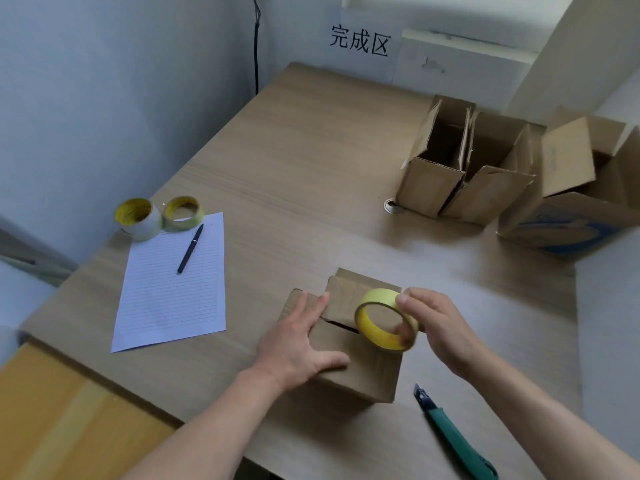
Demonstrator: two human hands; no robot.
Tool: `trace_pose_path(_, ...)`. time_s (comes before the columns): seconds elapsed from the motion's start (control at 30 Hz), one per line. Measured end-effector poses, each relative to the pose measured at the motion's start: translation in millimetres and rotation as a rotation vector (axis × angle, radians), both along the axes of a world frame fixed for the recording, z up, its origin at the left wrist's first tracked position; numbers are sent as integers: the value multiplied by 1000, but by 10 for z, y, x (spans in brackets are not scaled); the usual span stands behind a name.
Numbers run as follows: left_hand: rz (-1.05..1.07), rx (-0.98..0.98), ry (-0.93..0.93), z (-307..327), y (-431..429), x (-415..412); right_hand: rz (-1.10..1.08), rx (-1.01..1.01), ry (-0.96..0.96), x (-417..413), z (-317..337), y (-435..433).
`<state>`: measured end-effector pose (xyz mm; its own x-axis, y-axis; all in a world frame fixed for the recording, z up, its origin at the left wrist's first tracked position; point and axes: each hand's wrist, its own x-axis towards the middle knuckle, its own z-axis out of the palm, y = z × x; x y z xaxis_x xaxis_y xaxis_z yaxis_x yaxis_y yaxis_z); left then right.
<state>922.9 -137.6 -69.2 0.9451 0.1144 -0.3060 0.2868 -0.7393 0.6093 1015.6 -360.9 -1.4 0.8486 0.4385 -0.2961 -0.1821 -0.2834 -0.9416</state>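
A small cardboard box sits near the table's front edge with its top flaps folded down, a dark gap showing between them. My left hand presses flat on the left flaps, fingers straight. A yellow tape roll is tilted over the right side of the box top, and my right hand grips it by the rim with thumb and fingers.
A green utility knife lies right of the box. A lined paper sheet with a black pen lies at left, two more tape rolls behind it. Open cardboard boxes stand at back right. The wooden table ends at the wall.
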Motion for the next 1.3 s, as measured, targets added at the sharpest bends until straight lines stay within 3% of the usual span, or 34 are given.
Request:
trace_pose_path(0.07,5,37,5,22,-10,-6,-38,-94,-48,14,22,-123)
trace_pose_path(0.17,23,67,-7,36,-21,-5,107,-484,-319,3,55,-247)
trace_pose_path(0.23,26,86,-21,39,-36,4,125,-580,-378,-49,120,-259)
trace_pose_path(0.37,-41,153,-42,85,-34,69,106,-605,-387,-112,153,-269)
trace_pose_path(0.6,-449,297,-76,194,13,364,97,-565,-372,-140,121,-314)
trace_pose_path(0.8,-380,180,-226,71,83,379,149,-579,-412,-197,140,-344)
trace_pose_path(0.93,-352,152,-259,66,77,345,209,-778,-508,-184,187,-349)
trace_pose_path(1.07,-357,151,-260,91,73,341,219,-909,-455,-159,71,-471)
trace_pose_path(1.3,-348,160,-268,76,70,342,226,-952,-399,-188,-230,-470)
